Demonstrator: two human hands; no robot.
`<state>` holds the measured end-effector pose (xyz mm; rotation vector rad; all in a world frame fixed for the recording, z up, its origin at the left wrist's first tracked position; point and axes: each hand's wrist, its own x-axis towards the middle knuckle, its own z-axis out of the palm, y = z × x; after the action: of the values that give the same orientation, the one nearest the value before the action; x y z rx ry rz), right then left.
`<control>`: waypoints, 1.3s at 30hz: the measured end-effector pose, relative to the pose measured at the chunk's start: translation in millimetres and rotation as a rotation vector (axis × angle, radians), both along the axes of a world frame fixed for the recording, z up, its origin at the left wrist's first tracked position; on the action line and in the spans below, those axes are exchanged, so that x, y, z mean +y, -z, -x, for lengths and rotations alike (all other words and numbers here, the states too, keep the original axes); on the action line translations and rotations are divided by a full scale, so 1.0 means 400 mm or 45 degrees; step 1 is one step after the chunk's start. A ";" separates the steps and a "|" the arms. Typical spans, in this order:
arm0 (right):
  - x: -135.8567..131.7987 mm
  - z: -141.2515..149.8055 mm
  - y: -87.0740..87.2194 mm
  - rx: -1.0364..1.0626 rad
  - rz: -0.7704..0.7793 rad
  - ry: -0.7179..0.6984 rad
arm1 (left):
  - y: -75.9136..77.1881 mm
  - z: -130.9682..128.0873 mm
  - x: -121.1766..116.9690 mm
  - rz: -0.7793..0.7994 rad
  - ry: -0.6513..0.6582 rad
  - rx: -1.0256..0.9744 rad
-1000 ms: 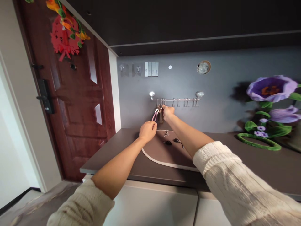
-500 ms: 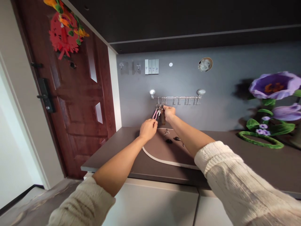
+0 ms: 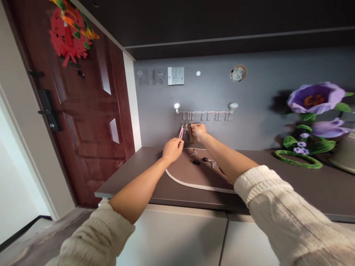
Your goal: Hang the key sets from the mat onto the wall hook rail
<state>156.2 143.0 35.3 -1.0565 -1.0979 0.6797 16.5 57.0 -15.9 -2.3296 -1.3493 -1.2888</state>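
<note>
A bunch of keys hangs at the left end of the hook rail on the grey wall. Beside it dangles a pink strap; my left hand is closed at the strap's lower end. My right hand pinches at the top of a brown key tag, just right of the keys. The exact grip is partly hidden by the fingers. Below, on a brown mat, lie a small key set, a black fob and another black fob with keys.
Purple plush flowers with a green base stand on the counter at the right. A dark shelf overhangs the rail. At the left is a red-brown door. White switches and clear hooks are on the wall.
The whole view has shifted slightly. Both hands stay by the hanging keys, with the right hand a little farther right of the key bunch. More of the fob keys on the mat shows.
</note>
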 end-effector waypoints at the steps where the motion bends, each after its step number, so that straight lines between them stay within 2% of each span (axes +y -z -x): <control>1: -0.009 -0.003 0.000 -0.001 0.021 -0.013 | 0.001 0.000 0.000 -0.003 0.002 0.001; 6: -0.061 -0.018 0.007 -0.005 0.106 -0.145 | 0.004 0.000 0.003 0.012 0.026 0.020; 11: -0.101 -0.040 0.041 -0.195 0.143 -0.007 | 0.010 0.001 0.009 0.013 0.064 0.026; 17: -0.135 -0.078 0.078 -0.846 0.048 0.172 | 0.013 0.001 0.009 0.039 0.055 0.061; 22: -0.150 -0.091 0.085 -1.530 0.241 0.222 | 0.015 0.003 0.011 0.073 0.043 0.097; 25: -0.148 -0.093 0.092 -1.761 0.339 0.220 | 0.018 0.003 0.015 0.086 0.046 0.112; 32: -0.131 -0.101 0.110 -1.832 0.423 0.140 | 0.022 0.000 0.022 0.106 0.048 0.143; 39: -0.125 -0.099 0.122 -1.786 0.406 0.134 | 0.027 0.000 0.027 0.121 0.063 0.141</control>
<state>195.7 92.9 -13.7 -1.9318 -2.1142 -0.1037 16.3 68.0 -26.6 -2.4721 -1.3541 -1.1130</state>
